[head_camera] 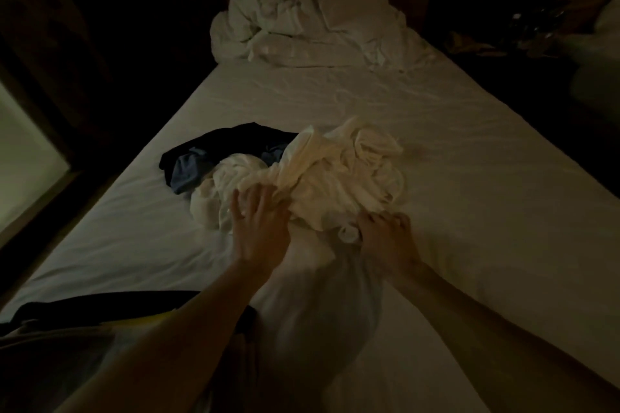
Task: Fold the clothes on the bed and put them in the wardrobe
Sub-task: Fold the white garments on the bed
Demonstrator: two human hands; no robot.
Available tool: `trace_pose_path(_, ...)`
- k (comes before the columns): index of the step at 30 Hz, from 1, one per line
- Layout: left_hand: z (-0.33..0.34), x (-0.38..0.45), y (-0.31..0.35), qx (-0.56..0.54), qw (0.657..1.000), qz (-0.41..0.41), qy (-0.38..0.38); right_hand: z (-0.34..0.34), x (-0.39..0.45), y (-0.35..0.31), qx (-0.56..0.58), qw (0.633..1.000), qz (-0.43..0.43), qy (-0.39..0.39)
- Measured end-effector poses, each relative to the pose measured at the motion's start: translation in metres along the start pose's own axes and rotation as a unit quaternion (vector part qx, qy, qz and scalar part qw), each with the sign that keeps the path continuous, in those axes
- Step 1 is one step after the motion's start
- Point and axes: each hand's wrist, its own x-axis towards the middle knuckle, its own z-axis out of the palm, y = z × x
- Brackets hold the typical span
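A crumpled heap of pale cream and white clothes lies in the middle of the white bed. A dark navy and blue garment lies partly under the heap's left side. My left hand rests on the heap's near left edge with fingers spread over the white cloth. My right hand grips a bunched fold of white cloth at the heap's near right edge. A white garment stretches from the hands toward me. The room is dim.
A rumpled white duvet is piled at the head of the bed. A dark garment with a yellow strip lies at the near left edge. A dark bedside stand with objects is at the far right.
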Motion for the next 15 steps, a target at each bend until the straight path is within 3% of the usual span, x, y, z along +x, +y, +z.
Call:
trace_pose_path(3,-0.035,-0.008,0.011,-0.057,0.995,0.047,0.065,-0.030,-0.021,0.004,-0.014,1.000,0.020,-0.004)
trace_pose_path(5,-0.067,-0.014,0.023,-0.136,0.985,0.085,0.067,-0.052,-0.043,0.008,-0.013,0.999,0.009,-0.035)
trace_pose_path(6,-0.083,-0.019,0.030,-0.198,0.975,0.086,0.046,-0.060,-0.056,0.011,-0.012,0.999,0.006,-0.053)
trace_pose_path(9,-0.139,-0.045,0.059,-0.388,0.913,0.039,-0.120,-0.091,-0.101,0.021,0.007,0.993,0.018,-0.118)
trace_pose_path(12,-0.184,-0.077,0.092,-0.432,0.882,0.028,-0.184,-0.112,-0.149,0.031,0.065,0.966,0.071,-0.239)
trace_pose_path(15,-0.230,-0.117,0.130,-0.484,0.840,0.020,-0.243,-0.121,-0.190,0.040,0.197,0.926,0.150,-0.286)
